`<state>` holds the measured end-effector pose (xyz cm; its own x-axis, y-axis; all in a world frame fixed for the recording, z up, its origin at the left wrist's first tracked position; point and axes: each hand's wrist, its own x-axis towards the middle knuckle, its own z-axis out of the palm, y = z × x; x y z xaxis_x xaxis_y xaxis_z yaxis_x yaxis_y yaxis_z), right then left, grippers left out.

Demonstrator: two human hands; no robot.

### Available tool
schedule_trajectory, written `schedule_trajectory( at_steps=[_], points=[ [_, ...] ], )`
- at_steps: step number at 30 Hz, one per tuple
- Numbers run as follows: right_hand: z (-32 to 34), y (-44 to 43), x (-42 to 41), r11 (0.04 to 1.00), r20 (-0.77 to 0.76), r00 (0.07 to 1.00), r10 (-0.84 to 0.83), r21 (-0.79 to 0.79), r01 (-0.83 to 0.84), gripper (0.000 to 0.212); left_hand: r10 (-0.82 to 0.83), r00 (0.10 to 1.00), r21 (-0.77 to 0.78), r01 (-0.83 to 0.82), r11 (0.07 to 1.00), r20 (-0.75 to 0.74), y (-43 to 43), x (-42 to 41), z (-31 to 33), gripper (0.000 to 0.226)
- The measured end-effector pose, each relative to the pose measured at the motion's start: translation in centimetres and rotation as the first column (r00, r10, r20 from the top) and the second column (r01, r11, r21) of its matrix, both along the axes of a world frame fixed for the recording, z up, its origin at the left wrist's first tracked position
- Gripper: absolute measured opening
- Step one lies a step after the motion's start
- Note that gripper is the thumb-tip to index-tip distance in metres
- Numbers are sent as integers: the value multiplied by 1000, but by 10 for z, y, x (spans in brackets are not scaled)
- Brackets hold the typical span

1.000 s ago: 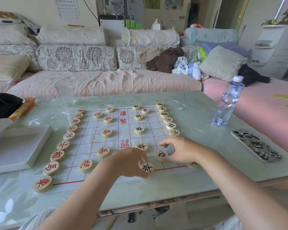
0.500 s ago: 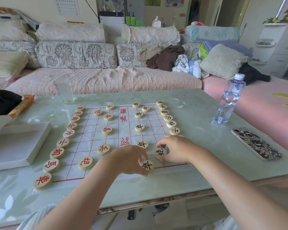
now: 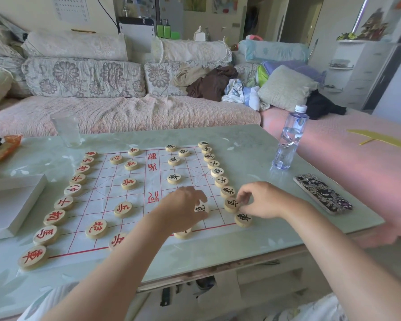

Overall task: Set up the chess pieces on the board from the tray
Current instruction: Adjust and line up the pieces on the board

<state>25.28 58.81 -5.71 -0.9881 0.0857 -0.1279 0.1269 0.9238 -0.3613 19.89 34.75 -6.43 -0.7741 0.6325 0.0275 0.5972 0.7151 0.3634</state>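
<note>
So setup looks basically done imo: red pieces run along the board's left edge, black pieces along its right edge, w/ pawns and cannons out in front. Tray sits at the table's left edge, can't tell if anything's in it. Both hands are over the board's near right corner, close tog but not touching. Left hand has its fingers curled over the black cannon disc, a bit in from the black row. Right hand pinches the rim of the black horse disc, just beside the chariot disc at the near end of that row. Looks like fine-tuning to me. Tips: slide, don't lift; centre each disc on its line crossing; lift that left forearm so it doesn't nudge the pawn at the near edge; go light bc the thin sheet prob wrinkles.
</note>
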Motion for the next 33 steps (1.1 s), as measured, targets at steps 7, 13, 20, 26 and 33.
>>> schedule_trajectory(
  at_steps=[7,13,20,26,33],
  points=[
    [-11,10,15,998,103,995,16,51,-21,44,4,989,-54,-12,998,-146,37,0,-15,37],
    [-12,14,17,999,86,995,51,-22,-50,35,-4,994,-66,-3,998,-108,44,-5,-21,36],
    [-19,12,14,992,33,998,58,-116,-54,44,-103,991,-99,95,991,-84,63,-7,-28,43],
    [-18,18,12,982,89,991,99,-171,-83,50,-135,987,-107,126,986,-85,70,-7,-31,41],
    [-25,29,-4,962,-48,991,-122,-250,106,24,-66,990,-25,63,998,-122,74,-13,-32,46]
  ],
)
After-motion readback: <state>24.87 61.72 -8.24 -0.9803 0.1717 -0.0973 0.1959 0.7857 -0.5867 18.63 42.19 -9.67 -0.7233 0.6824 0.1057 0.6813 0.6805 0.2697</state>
